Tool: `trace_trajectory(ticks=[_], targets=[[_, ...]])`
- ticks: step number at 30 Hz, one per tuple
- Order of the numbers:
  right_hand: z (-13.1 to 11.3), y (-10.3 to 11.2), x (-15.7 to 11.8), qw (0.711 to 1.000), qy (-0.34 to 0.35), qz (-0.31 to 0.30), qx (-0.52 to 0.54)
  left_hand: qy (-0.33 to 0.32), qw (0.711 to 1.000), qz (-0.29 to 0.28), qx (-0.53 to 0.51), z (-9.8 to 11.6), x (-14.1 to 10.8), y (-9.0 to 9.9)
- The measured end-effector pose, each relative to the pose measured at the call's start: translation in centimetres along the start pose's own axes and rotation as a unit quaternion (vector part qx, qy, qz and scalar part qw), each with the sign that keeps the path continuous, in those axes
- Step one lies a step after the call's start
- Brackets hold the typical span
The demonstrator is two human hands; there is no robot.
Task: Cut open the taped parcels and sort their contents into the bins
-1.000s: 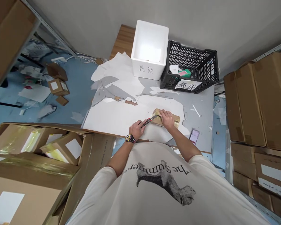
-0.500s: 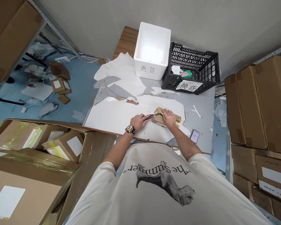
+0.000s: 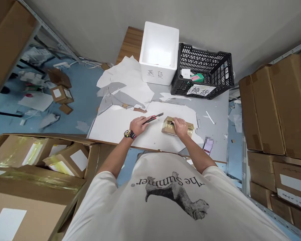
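Note:
My left hand [image 3: 139, 126] is closed around a red and black utility knife [image 3: 154, 118], its blade pointing right and away from the box. A small cardboard box [image 3: 168, 127] with shiny tape lies on the white sheet [image 3: 120, 129] covering the table. My right hand [image 3: 181, 127] grips the box from above, fingers curled over its top edge, where a dark gap shows. What lies inside the box cannot be made out.
A white foam box [image 3: 158, 75] and a black plastic crate [image 3: 203, 80] holding small packets stand at the table's back. A phone [image 3: 208, 146] lies at the right front. A large carton [image 3: 40, 187] of parcels stands left; stacked cartons [image 3: 268, 107] fill the right shelf.
My left hand has drawn the utility knife left, away from the box. My right hand stays on the box, its fingers now curled in at the top edge.

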State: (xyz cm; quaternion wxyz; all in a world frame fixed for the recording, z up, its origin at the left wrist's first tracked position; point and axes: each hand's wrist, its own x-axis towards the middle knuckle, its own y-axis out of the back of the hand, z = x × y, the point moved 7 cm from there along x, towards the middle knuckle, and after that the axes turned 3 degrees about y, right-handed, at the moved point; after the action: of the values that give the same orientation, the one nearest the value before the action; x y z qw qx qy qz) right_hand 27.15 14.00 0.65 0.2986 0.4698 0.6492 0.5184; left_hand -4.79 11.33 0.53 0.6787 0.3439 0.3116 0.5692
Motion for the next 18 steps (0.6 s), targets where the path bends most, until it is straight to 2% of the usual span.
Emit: trace_trajectory(ticks=[2,5,7,10,15,18], targets=[[-0.1,0.5,0.0,1.0,0.006,0.011,0.005,-0.008,1.0,0.002,-0.009,0.2,1.0,-0.1],[-0.3,1.0,-0.2,1.0,0.022,-0.008,0.007,0.072,0.997,0.026,-0.007,-0.6,1.7,-1.1],[-0.5,1.2,-0.7,0.999,0.035,-0.026,0.007,0.122,0.992,0.02,0.005,-1.3,1.3,-2.6],[-0.2,1.5,-1.7,0.999,0.029,-0.03,0.006,0.164,0.986,-0.006,0.023,-2.6,-0.1,-5.3],[3.4,3.4,-4.1,0.989,-0.127,0.061,-0.036,0.213,0.977,-0.019,0.017,-4.4,-1.9,-8.0],[4.5,4.5,-5.8,0.985,-0.155,0.076,-0.031,0.244,0.97,-0.002,0.011,-4.1,-1.9,-7.9]])
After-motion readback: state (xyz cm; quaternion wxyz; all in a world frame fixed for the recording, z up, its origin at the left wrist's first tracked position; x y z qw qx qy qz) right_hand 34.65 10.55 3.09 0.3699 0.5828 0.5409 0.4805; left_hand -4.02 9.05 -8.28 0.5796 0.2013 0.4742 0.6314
